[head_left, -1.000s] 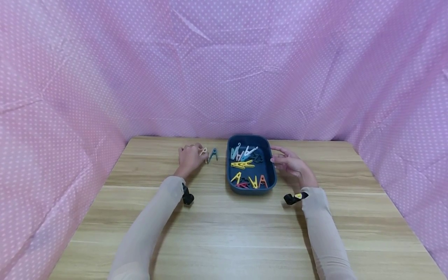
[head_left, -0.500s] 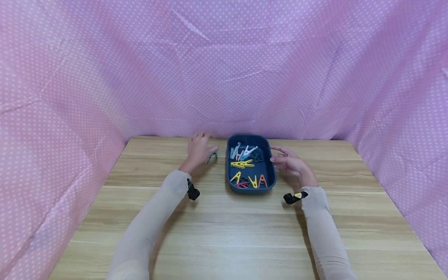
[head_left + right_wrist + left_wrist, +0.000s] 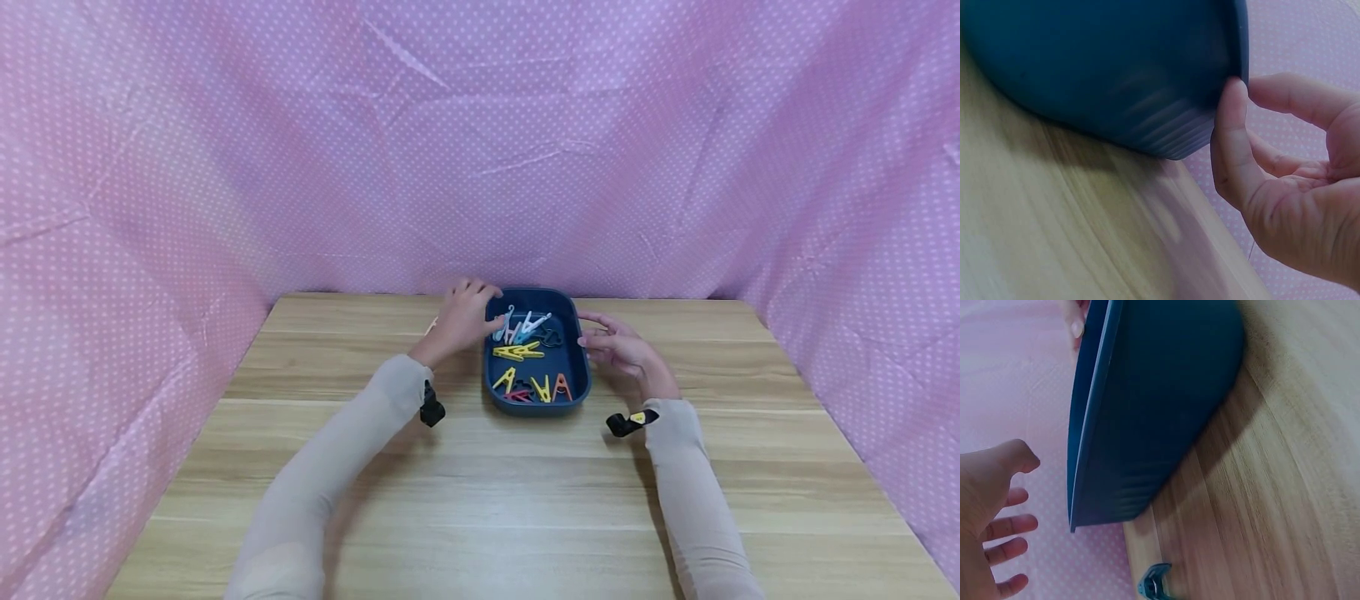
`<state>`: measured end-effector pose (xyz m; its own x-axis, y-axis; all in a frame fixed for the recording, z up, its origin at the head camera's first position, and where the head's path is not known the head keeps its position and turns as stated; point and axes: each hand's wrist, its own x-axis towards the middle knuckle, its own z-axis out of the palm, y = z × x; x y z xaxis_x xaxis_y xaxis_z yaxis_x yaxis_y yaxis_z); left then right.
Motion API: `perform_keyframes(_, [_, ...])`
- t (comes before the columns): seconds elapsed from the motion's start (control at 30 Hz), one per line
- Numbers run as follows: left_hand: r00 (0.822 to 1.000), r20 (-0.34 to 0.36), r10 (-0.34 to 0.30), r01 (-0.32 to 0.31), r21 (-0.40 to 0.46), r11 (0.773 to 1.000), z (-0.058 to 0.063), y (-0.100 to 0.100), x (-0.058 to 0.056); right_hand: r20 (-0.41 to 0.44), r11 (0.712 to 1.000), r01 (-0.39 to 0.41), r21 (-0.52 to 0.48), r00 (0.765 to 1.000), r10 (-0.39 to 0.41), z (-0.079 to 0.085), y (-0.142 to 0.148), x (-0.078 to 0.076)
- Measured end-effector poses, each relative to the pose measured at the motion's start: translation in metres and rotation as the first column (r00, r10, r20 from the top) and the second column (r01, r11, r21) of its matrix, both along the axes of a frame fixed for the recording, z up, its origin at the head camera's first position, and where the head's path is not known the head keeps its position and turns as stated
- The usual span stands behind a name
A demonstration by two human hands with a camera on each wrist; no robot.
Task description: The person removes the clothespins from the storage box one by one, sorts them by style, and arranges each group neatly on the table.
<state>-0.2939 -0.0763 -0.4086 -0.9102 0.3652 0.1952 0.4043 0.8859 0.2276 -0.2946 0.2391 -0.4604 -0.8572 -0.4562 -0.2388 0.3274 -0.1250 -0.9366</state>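
A dark blue plastic basin (image 3: 543,403) stands on the table and holds several clothespins. My left hand (image 3: 467,315) is at the basin's left rim with its fingers spread. In the left wrist view, nothing lies between the fingers of the left hand (image 3: 988,515), and they look apart from the wall. My right hand (image 3: 622,350) pinches the right rim between thumb and fingers. A teal clothespin (image 3: 1155,584) lies on the tabletop beside the basin; the left hand hides it in the head view. Part of a cream clothespin (image 3: 431,326) shows left of that hand.
Inside the basin are yellow clothespins (image 3: 508,353), a white clothespin (image 3: 532,323), an orange clothespin (image 3: 562,387) and a red clothespin (image 3: 517,396). Dark pieces there are hard to make out. A pink dotted cloth (image 3: 480,150) hangs behind the wooden table (image 3: 487,508).
My left hand has moved right, from beside the cream and teal clothespins to the basin's left rim, and its fingers have spread. The right hand has stayed on the right rim.
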Motion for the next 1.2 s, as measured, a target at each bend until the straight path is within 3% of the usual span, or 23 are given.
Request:
perform_keyframes(0.23, [0.993,0.046,-0.111,0.113,-0.061,0.992,-0.001,0.012,-0.004,-0.014,1.0,-0.003,-0.01,1.0,0.002,-0.001,0.0,0.0])
perform_keyframes(0.5, [0.966,0.097,-0.238,0.247,-0.096,0.964,-0.001,0.023,-0.005,-0.016,1.0,-0.011,0.019,1.0,0.011,-0.001,0.001,0.0])
perform_keyframes(0.8, [0.921,0.122,-0.37,0.386,-0.159,0.909,-0.008,0.049,0.005,-0.042,0.999,-0.031,0.018,0.999,0.032,-0.005,0.004,-0.002])
perform_keyframes(1.07, [0.858,0.271,-0.437,0.486,-0.149,0.861,-0.012,0.068,0.014,-0.052,0.999,-0.045,0.003,0.998,0.045,-0.003,0.004,-0.001])
perform_keyframes(1.2, [0.834,0.306,-0.458,0.519,-0.156,0.841,-0.013,0.073,0.016,-0.052,0.999,-0.039,0.011,0.998,0.039,-0.002,0.004,-0.001])
